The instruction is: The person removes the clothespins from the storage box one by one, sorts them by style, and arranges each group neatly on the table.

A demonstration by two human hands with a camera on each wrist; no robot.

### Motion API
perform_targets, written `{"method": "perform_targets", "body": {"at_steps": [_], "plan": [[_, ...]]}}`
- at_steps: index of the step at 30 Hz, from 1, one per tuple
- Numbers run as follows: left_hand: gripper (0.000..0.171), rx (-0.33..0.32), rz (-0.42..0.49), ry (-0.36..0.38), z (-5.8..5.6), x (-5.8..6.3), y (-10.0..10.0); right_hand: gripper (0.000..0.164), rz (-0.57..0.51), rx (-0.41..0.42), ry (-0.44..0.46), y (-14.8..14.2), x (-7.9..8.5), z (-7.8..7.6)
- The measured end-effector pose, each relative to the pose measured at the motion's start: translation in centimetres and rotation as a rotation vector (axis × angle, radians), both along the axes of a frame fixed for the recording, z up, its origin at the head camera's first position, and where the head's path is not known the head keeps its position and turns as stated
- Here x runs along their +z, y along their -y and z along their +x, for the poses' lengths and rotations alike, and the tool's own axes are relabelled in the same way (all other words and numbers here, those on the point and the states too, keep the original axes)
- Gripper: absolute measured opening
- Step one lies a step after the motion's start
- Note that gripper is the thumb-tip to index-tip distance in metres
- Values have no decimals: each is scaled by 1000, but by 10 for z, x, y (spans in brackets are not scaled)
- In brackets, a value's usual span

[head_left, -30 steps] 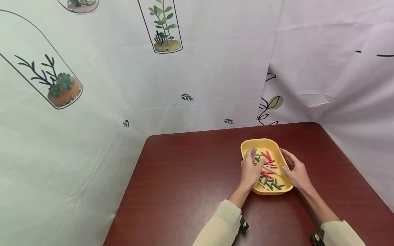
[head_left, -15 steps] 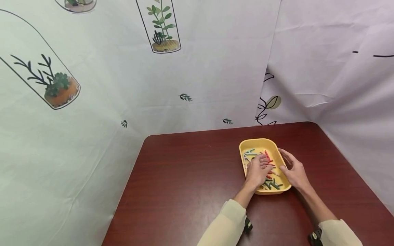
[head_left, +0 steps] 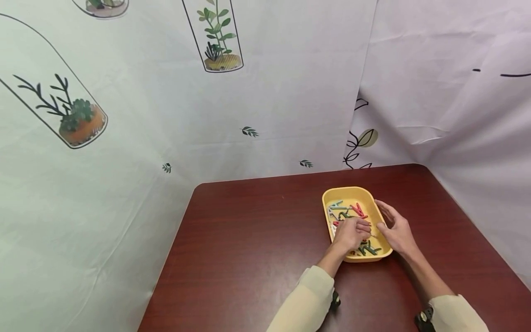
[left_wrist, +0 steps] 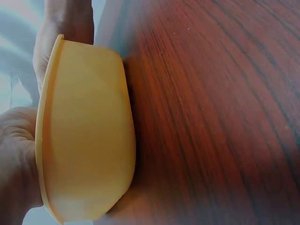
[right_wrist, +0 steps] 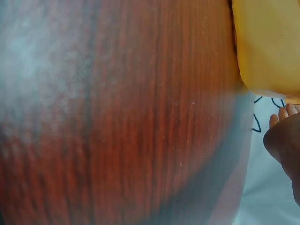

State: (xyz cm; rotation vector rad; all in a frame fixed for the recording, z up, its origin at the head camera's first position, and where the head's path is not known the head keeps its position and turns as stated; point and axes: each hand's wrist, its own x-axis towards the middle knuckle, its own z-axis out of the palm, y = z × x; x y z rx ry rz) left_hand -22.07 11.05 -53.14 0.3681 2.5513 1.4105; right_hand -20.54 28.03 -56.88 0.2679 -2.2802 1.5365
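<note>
A shallow yellow plastic tray (head_left: 341, 190) holds several small clothespins. Red clothespins (head_left: 359, 210) lie at its right, green clothespins (head_left: 370, 249) toward the near end, and pale blue-green ones (head_left: 338, 206) at the far left. My left hand (head_left: 349, 234) reaches over the tray's left side, its fingers pointing right, low among the clothespins and covering some. In the left wrist view, the tray's wall (left_wrist: 89, 131) hides those fingers. My right hand (head_left: 399, 234) grips the tray's right rim, thumb at the inner side and fingers along the outside.
The tray stands on a dark red wood-grain table (head_left: 249, 240), near its right side. A pale cloth backdrop (head_left: 265, 92) printed with plants hangs behind and beside the table. Cream sleeves (head_left: 304, 295) and dark wrist-worn cameras (head_left: 425, 319) are at my forearms.
My left hand has moved from the tray's left edge to the right and nearer, uncovering the far-left clothespins and covering the middle ones. The right hand keeps its grip on the rim.
</note>
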Motion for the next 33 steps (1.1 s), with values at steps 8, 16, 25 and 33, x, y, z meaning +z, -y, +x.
{"method": "perform_targets", "body": {"at_steps": [8, 16, 25, 33], "plan": [[14, -11, -65, 3, -1, 1, -1, 66, -5, 11, -15, -1, 0, -1], [12, -77, -154, -46, -2, -1, -3, 66, 4, 3, -19, -3, 0, -2], [11, -167, -368, -174, -5, -1, -4, 66, 23, -14, 2, -3, 1, -1], [12, -204, -463, -231, -5, -2, -4, 66, 15, -12, 15, -1, 0, 0]]}}
